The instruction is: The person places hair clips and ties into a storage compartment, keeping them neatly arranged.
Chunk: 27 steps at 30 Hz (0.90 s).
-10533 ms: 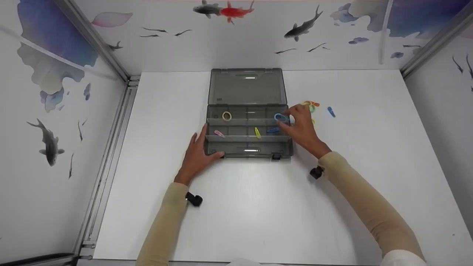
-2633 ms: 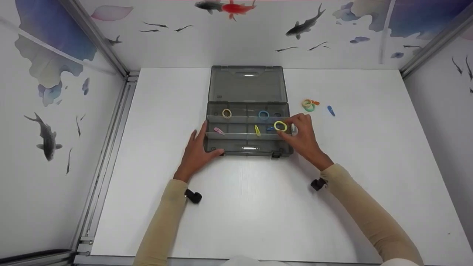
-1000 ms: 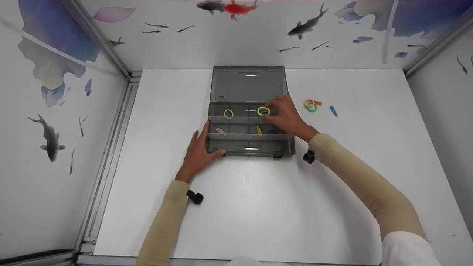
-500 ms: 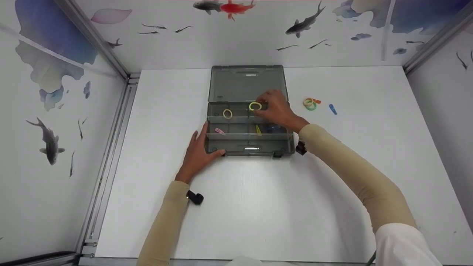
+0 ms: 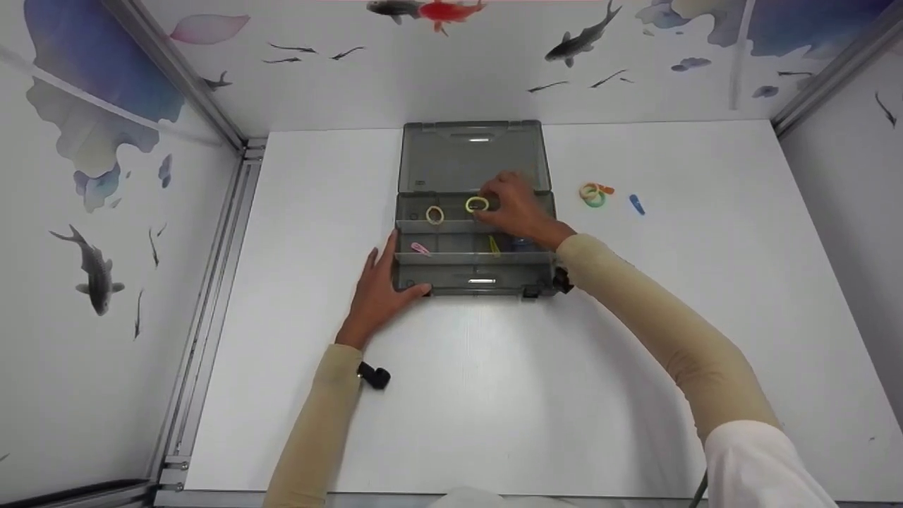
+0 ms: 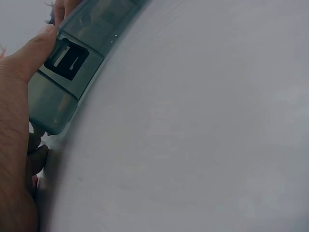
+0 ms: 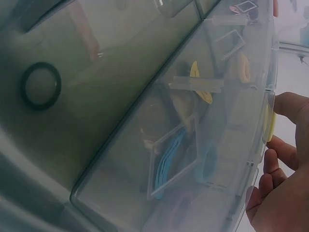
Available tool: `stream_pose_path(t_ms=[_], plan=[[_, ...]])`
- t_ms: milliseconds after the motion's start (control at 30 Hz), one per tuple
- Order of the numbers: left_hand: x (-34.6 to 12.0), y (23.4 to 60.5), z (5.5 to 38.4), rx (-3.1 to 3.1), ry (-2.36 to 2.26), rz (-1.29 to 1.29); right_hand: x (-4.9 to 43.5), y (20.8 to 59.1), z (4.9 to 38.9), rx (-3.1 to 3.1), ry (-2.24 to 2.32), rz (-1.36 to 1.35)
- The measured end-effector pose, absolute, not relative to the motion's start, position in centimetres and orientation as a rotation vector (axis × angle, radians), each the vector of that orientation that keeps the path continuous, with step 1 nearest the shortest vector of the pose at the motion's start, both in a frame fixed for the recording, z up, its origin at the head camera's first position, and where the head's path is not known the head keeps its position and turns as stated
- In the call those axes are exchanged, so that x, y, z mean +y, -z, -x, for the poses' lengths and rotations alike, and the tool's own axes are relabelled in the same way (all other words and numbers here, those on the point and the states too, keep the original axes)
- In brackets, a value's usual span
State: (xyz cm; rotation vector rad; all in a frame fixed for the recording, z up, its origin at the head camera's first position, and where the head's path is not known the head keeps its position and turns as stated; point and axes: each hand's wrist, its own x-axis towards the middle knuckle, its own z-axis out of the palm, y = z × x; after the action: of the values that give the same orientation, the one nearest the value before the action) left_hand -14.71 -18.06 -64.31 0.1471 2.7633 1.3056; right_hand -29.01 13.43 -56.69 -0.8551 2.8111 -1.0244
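A grey see-through compartment box (image 5: 451, 276) lies with its lid (image 5: 473, 156) folded back. My left hand (image 5: 375, 300) spans its front left corner, thumb on the front edge by a dark latch (image 6: 67, 59), fingers along the side. Over the back row, my right hand (image 5: 518, 206) pinches a yellow hair tie (image 5: 468, 201), left of the blue hair tie (image 7: 209, 162) seen in the right wrist view. A beige hair tie (image 5: 428, 216) sits at back left. In the middle row lie a pink hair clip (image 5: 420, 249), a yellow clip (image 5: 494, 245) and a partly hidden blue clip (image 5: 522, 243).
Right of the box, a peach hair tie (image 5: 584, 189), a green hair tie (image 5: 596, 204) and an orange clip (image 5: 607, 189) lie bunched together. Farther right is a blue clip (image 5: 637, 204). White panels with painted fish stand behind and at both sides of the white table (image 5: 451, 409).
My right hand took up the yellow hair tie after the blue one was left in the back row, and has carried it leftward over that row. The left hand stays at the box's corner.
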Motion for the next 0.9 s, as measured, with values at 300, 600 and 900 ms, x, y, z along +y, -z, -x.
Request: stream_pose_path(t_ms=[300,600,900], plan=[[-17.99,64.20,14.74,2.754,-1.310,-0.134,12.62,56.61,29.06,2.817,1.004,0.829],[-17.98,64.25,14.69,2.751,-1.321,-0.127,12.39,57.13,29.28,2.832,0.991,0.870],[-18.01,64.29,14.70,2.753,-1.316,-0.127,12.70,57.16,29.25,2.809,1.013,0.822]])
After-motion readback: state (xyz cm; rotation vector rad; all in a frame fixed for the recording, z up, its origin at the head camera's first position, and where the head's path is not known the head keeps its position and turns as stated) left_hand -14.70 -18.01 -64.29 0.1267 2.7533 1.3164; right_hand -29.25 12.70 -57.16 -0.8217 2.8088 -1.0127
